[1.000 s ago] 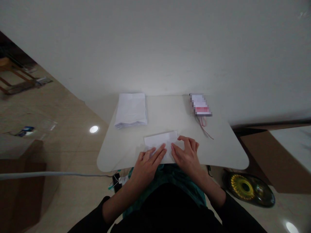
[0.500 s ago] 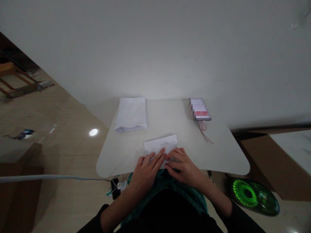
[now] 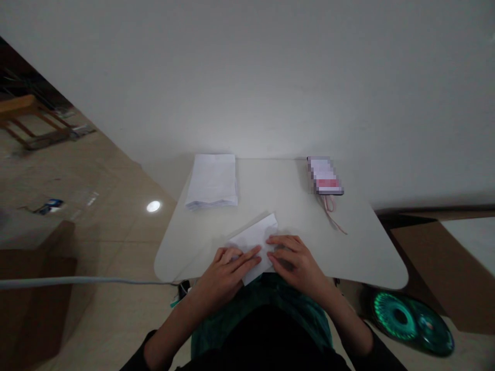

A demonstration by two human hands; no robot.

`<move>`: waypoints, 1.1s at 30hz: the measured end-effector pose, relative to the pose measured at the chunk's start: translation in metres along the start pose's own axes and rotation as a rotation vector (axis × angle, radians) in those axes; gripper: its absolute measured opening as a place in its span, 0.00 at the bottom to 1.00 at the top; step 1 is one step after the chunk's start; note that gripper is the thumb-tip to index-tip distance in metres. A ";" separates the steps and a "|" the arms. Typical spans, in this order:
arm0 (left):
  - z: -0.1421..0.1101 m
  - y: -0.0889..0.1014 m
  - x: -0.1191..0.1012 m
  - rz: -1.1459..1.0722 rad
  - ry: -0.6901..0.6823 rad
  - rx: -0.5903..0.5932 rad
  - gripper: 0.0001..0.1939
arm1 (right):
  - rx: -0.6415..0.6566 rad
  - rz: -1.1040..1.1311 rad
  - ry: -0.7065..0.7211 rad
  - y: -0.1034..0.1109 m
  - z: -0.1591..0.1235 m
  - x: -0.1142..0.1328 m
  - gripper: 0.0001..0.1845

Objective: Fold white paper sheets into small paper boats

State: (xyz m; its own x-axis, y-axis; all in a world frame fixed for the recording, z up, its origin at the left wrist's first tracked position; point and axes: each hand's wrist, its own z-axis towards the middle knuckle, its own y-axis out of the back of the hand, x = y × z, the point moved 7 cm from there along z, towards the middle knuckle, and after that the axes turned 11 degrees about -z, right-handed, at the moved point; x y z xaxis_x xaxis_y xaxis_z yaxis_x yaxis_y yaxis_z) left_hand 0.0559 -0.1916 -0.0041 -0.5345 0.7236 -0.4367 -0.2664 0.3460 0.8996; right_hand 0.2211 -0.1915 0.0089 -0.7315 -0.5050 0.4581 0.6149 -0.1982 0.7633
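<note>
The head-worn camera looks forward and down from close above the table [image 3: 348, 252]. It faces a white wall [image 3: 247, 77] beyond the table's far edge.

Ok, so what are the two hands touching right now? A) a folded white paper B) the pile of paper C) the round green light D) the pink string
A: the left hand and the right hand both rest on the folded white paper at the near edge of the white table.

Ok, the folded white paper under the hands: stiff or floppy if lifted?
Probably light and floppy: the folded white paper looks thin. The creases may stiffen it slightly. It may spring open if released, since the left hand and right hand are both pressing it down.
</note>
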 end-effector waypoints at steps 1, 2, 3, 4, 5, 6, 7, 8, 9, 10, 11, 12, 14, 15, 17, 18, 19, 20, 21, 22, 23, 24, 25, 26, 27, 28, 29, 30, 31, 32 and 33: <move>-0.001 0.004 0.001 -0.057 -0.022 -0.016 0.27 | -0.005 0.013 -0.005 0.000 0.000 -0.001 0.05; -0.002 0.008 0.003 -0.115 -0.032 -0.043 0.24 | -0.008 0.021 -0.010 0.001 0.000 -0.003 0.06; -0.001 0.011 0.004 -0.168 -0.037 -0.081 0.21 | -0.011 0.026 -0.014 0.001 0.000 -0.004 0.06; 0.000 0.015 0.006 -0.218 -0.029 -0.122 0.17 | -0.015 0.028 -0.018 0.001 0.000 -0.004 0.06; 0.003 0.017 0.008 -0.262 -0.010 -0.161 0.14 | -0.017 0.027 -0.022 0.001 -0.001 -0.005 0.06; 0.005 0.019 0.011 -0.302 0.018 -0.197 0.11 | -0.015 0.024 -0.025 0.001 -0.001 -0.005 0.06; 0.009 0.020 0.014 -0.339 0.059 -0.227 0.09 | -0.014 0.019 -0.028 0.000 -0.001 -0.004 0.06; 0.012 0.021 0.016 -0.370 0.099 -0.261 0.08 | -0.015 0.013 -0.031 0.000 -0.001 -0.003 0.06; 0.015 0.022 0.020 -0.391 0.152 -0.291 0.08 | -0.019 0.005 -0.034 0.000 -0.001 -0.002 0.06; 0.017 0.022 0.023 -0.401 0.200 -0.312 0.08 | -0.025 -0.006 -0.037 0.000 -0.002 -0.001 0.06; 0.020 0.023 0.025 -0.399 0.244 -0.333 0.09 | -0.031 -0.017 -0.041 0.000 -0.002 0.000 0.06; 0.022 0.024 0.028 -0.389 0.282 -0.358 0.10 | -0.035 -0.028 -0.043 0.001 -0.003 0.001 0.06; 0.025 0.025 0.032 -0.367 0.342 -0.381 0.12 | -0.028 -0.043 -0.037 0.000 -0.004 0.002 0.06; 0.027 0.025 0.034 -0.360 0.369 -0.385 0.13 | -0.020 -0.046 -0.030 0.000 -0.005 0.002 0.06; 0.031 0.025 0.037 -0.349 0.413 -0.378 0.13 | 0.000 -0.044 -0.012 0.000 -0.005 0.003 0.07; 0.033 0.024 0.039 -0.343 0.432 -0.373 0.13 | 0.008 -0.042 -0.005 0.000 -0.005 0.003 0.07; 0.034 0.024 0.040 -0.339 0.446 -0.374 0.13 | 0.013 -0.040 -0.001 0.001 -0.005 0.003 0.08; 0.036 0.024 0.042 -0.333 0.456 -0.381 0.12 | 0.018 -0.038 0.002 0.001 -0.005 0.002 0.09; 0.037 0.025 0.043 -0.328 0.461 -0.392 0.12 | 0.020 -0.036 0.006 0.001 -0.005 0.002 0.09; 0.037 0.025 0.043 -0.321 0.462 -0.405 0.11 | 0.020 -0.035 0.010 0.001 -0.005 0.002 0.09; 0.038 0.025 0.044 -0.313 0.462 -0.415 0.11 | 0.021 -0.034 0.013 0.001 -0.006 0.002 0.09; 0.038 0.024 0.044 -0.305 0.460 -0.420 0.11 | 0.023 -0.033 0.016 0.001 -0.006 0.001 0.09; 0.038 0.024 0.045 -0.298 0.459 -0.421 0.11 | 0.026 -0.033 0.017 0.000 -0.006 0.001 0.09; 0.038 0.023 0.045 -0.294 0.460 -0.420 0.11 | 0.030 -0.034 0.019 0.000 -0.006 0.000 0.09; 0.038 0.023 0.045 -0.291 0.462 -0.419 0.11 | 0.033 -0.035 0.020 -0.001 -0.007 0.000 0.09; 0.038 0.023 0.045 -0.291 0.465 -0.419 0.11 | 0.036 -0.036 0.023 -0.001 -0.007 0.000 0.09; 0.039 0.023 0.044 -0.291 0.469 -0.419 0.11 | 0.038 -0.036 0.025 -0.002 -0.008 0.000 0.09; 0.039 0.023 0.044 -0.291 0.472 -0.421 0.11 | 0.041 -0.036 0.027 -0.002 -0.008 0.000 0.10; 0.039 0.023 0.044 -0.290 0.475 -0.424 0.11 | 0.044 -0.035 0.029 -0.002 -0.008 0.000 0.10; 0.039 0.024 0.043 -0.287 0.479 -0.429 0.11 | 0.047 -0.033 0.031 -0.002 -0.008 0.000 0.10; 0.039 0.024 0.043 -0.283 0.482 -0.434 0.11 | 0.050 -0.031 0.033 -0.002 -0.009 0.000 0.11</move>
State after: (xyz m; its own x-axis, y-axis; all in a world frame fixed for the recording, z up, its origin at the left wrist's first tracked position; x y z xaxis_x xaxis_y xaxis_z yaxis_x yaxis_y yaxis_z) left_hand 0.0578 -0.1292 -0.0012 -0.6662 0.2613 -0.6985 -0.6898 0.1401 0.7103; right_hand 0.2224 -0.1986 0.0037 -0.7395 -0.5267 0.4191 0.5756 -0.1722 0.7994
